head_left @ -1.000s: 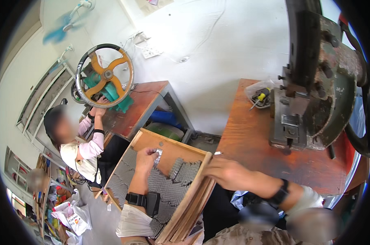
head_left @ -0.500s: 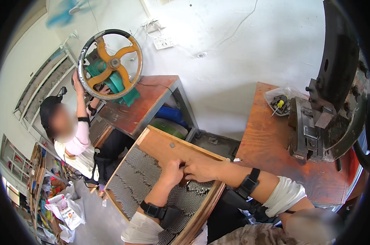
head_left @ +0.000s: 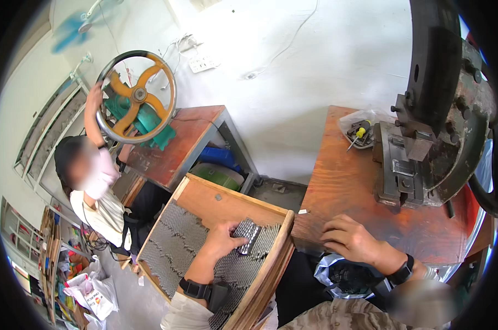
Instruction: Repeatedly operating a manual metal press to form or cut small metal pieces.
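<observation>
A shallow wooden tray (head_left: 243, 202) stands before me, much of its floor covered with tightly packed rows of small grey metal pieces (head_left: 177, 234). Inside it, my left hand (head_left: 222, 240) is closed, thumb and fingers gripping a shiny, dark-edged block of small metal pieces (head_left: 250, 235) beside the packed rows at the right. The fingers partly hide this block. My right hand (head_left: 352, 240) is off the tray, by the front edge of the wooden table, fingers apart and slightly curled, nothing visible in them. Below it sits an open plastic bag (head_left: 321, 269) with dark contents.
A heavy metal press (head_left: 425, 143) stands on the wooden table (head_left: 337, 165) at right, beside a plastic-lined dish holding a yellow screwdriver (head_left: 361, 132). At left, a person (head_left: 98, 176) holds a large handwheel (head_left: 139, 94) on another bench (head_left: 172, 148). White bags (head_left: 92, 291) lie on the floor.
My right hand has left the tray and moved right, over the plastic bag. My left hand stays in the tray, on the block now visible. The person at left has shifted their grip up the handwheel.
</observation>
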Tool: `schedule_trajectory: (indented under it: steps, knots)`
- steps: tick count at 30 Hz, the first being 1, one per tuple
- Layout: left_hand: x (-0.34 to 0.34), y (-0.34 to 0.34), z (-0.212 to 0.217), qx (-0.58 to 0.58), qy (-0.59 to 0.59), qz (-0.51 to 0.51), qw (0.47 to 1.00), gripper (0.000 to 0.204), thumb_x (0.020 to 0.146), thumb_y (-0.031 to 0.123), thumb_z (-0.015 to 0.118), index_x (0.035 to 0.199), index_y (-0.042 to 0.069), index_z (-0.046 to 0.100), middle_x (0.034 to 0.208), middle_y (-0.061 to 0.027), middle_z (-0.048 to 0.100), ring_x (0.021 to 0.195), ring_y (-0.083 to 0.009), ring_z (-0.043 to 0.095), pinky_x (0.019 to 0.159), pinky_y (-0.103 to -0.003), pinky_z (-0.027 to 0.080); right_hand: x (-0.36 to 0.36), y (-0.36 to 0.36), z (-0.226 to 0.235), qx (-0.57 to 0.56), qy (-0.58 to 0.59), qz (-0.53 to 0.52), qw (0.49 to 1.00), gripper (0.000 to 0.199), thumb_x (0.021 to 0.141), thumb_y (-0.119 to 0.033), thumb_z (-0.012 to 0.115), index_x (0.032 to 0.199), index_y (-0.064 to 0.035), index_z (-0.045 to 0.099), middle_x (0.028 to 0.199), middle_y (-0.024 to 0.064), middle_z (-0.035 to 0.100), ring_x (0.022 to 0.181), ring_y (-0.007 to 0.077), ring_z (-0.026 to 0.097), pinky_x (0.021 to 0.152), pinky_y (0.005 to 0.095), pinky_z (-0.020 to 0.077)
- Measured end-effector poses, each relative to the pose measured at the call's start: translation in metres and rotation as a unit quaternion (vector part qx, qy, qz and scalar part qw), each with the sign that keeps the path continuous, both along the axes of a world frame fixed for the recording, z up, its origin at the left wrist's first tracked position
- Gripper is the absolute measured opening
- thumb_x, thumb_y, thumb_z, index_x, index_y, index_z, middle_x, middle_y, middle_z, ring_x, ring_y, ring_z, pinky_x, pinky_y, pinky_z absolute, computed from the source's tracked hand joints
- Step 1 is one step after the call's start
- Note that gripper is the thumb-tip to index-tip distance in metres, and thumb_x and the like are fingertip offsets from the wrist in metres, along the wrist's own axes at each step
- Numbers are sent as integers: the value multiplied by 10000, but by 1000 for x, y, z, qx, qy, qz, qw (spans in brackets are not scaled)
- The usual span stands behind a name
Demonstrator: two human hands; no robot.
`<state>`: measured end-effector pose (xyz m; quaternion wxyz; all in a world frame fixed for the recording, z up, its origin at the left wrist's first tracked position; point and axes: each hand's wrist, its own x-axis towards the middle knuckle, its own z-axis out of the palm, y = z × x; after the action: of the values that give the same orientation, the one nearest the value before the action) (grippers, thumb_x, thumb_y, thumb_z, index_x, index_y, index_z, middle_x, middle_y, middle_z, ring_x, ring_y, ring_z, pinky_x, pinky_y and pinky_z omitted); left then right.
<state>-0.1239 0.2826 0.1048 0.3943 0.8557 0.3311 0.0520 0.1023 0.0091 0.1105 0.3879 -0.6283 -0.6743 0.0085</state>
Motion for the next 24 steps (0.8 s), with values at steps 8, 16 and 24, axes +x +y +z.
schedule_trajectory:
  steps: [8,16,24]
  knots:
    - [9,-37,22,133,18,-21,991,516,673,133,729,1141,-43,602,995,-225,663,941,-336,640,857,-361,483,-1,-60,-14,1,16,-81,997,173,699,-53,725,861,-45,664,948,88,617,921,297,581,777,384,502]
    - [9,-24,3,214,14,32,976,500,633,145,713,1085,-46,620,954,-256,657,918,-377,637,829,-397,494,-3,-63,-16,28,-31,-112,993,161,689,-47,723,840,-39,666,914,89,624,893,290,588,776,378,500]
    - [65,-46,48,-42,-131,68,988,381,658,36,717,1014,-74,642,862,-124,694,741,-126,650,687,-264,520,1,-89,-14,30,49,-109,992,155,718,-61,720,862,-45,666,932,84,631,904,282,591,793,372,504]
